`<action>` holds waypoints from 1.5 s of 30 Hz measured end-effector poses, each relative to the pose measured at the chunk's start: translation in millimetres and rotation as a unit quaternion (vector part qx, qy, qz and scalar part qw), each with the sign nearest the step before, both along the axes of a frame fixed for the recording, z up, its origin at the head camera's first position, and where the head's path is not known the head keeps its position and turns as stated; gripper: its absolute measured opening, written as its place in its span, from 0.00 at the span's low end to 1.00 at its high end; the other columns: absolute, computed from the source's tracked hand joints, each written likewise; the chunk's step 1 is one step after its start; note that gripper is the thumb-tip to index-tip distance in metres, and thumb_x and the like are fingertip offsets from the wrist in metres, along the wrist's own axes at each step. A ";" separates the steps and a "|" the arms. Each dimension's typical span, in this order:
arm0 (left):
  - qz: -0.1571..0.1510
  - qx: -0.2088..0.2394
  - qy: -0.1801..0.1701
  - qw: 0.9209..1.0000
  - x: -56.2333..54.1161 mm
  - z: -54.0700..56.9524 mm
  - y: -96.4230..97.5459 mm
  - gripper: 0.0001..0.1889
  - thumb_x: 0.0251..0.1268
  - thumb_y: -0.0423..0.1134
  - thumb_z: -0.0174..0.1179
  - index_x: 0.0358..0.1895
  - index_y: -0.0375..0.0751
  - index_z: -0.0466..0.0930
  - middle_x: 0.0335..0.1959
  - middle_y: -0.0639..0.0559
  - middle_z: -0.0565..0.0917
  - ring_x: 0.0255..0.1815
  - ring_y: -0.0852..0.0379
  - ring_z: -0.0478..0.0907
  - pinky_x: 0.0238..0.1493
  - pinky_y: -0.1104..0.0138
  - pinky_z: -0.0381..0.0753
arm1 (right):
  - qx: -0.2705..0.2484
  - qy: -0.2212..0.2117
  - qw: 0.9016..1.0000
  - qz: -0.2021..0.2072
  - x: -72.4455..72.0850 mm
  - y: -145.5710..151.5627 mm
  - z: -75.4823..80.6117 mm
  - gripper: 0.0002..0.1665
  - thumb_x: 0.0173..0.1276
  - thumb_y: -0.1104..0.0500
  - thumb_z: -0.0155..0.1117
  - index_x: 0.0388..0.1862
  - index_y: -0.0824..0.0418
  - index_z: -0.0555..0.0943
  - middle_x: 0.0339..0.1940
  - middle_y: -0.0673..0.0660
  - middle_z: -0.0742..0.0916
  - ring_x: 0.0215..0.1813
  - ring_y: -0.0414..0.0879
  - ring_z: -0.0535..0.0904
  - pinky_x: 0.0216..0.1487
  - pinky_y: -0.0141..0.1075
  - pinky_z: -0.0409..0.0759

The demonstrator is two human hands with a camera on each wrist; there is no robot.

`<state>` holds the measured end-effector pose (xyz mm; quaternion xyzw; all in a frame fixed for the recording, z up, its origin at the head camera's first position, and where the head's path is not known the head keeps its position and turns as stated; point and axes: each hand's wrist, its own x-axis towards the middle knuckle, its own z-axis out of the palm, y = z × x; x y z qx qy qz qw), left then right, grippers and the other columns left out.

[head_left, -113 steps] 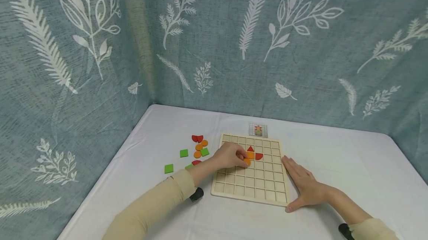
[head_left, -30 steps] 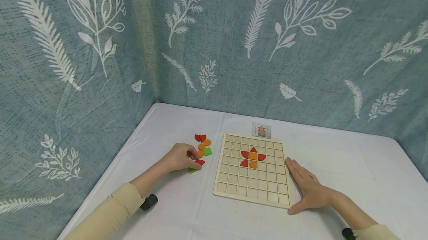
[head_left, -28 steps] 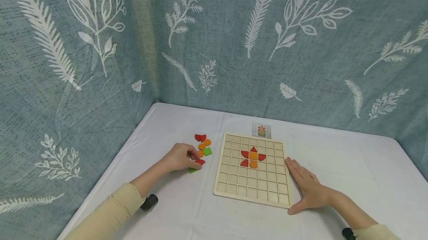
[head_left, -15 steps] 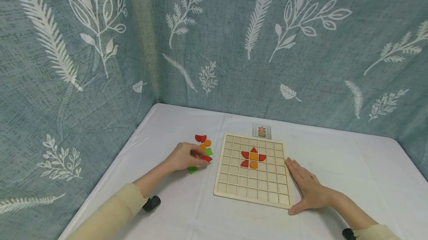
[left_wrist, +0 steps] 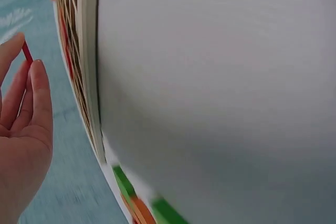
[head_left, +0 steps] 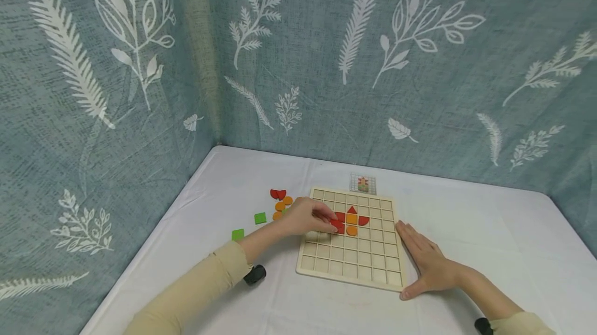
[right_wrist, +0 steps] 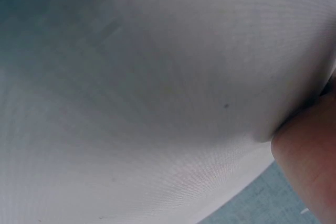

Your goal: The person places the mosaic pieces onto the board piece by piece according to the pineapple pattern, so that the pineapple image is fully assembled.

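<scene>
My left hand point(head_left: 305, 218) is over the left part of the wooden grid board point(head_left: 322, 263). It pinches a red quarter-circle tile point(left_wrist: 27, 52) between thumb and fingertips, seen edge-on in the left wrist view. On the board, a red triangle point(head_left: 352, 210) tops an orange square point(head_left: 352, 219), with an orange disc point(head_left: 352, 231) below. A red quarter-circle piece point(head_left: 363, 220) sits right of the square; red pieces to its left are partly covered by my fingers. Along the board's right edge rests my right hand point(head_left: 426, 262), fingers straight and thumb at the near corner.
Loose pieces lie left of the board: two red ones point(head_left: 278, 194), several orange discs point(head_left: 280, 206), and green squares point(head_left: 260, 218), one partly behind the left hand. A small pattern card point(head_left: 363, 183) lies behind the board. White cloth covers the table, with leaf-patterned curtains around.
My left hand has picked a red quarter-circle tile from the loose pieces and carried it right, over the board. Earlier, another red piece was added left of the orange disc. The right hand stays put.
</scene>
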<state>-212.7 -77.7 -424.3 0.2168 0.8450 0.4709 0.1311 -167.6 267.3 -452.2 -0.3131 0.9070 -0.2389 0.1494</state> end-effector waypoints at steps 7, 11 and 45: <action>-0.050 -0.022 0.032 0.998 -9.6 -5.0 41.1 0.10 0.53 0.39 0.74 0.38 0.43 0.88 0.27 0.60 0.84 0.28 0.68 0.78 0.35 0.73 0.77 | 0.001 -0.006 1.000 0.000 -2.0 -3.9 -1.3 0.86 0.38 0.33 0.80 0.78 0.64 0.33 0.78 0.70 0.45 0.77 0.68 0.38 0.66 0.67 0.43; -0.075 -0.051 0.058 0.994 -15.2 -5.8 55.8 0.09 0.54 0.38 0.73 0.38 0.42 0.88 0.28 0.60 0.83 0.28 0.68 0.77 0.33 0.75 0.76 | 0.003 -0.003 1.000 0.004 -2.1 -4.7 -0.1 0.86 0.38 0.34 0.81 0.78 0.64 0.33 0.78 0.71 0.45 0.76 0.69 0.38 0.66 0.68 0.44; -0.106 -0.057 0.093 0.988 -16.5 -7.0 65.5 0.07 0.60 0.33 0.67 0.41 0.38 0.89 0.34 0.52 0.84 0.36 0.62 0.76 0.37 0.74 0.73 | 0.005 -0.012 1.000 -0.014 -0.3 -1.1 6.9 0.86 0.37 0.33 0.81 0.78 0.63 0.33 0.78 0.70 0.44 0.77 0.67 0.37 0.67 0.66 0.42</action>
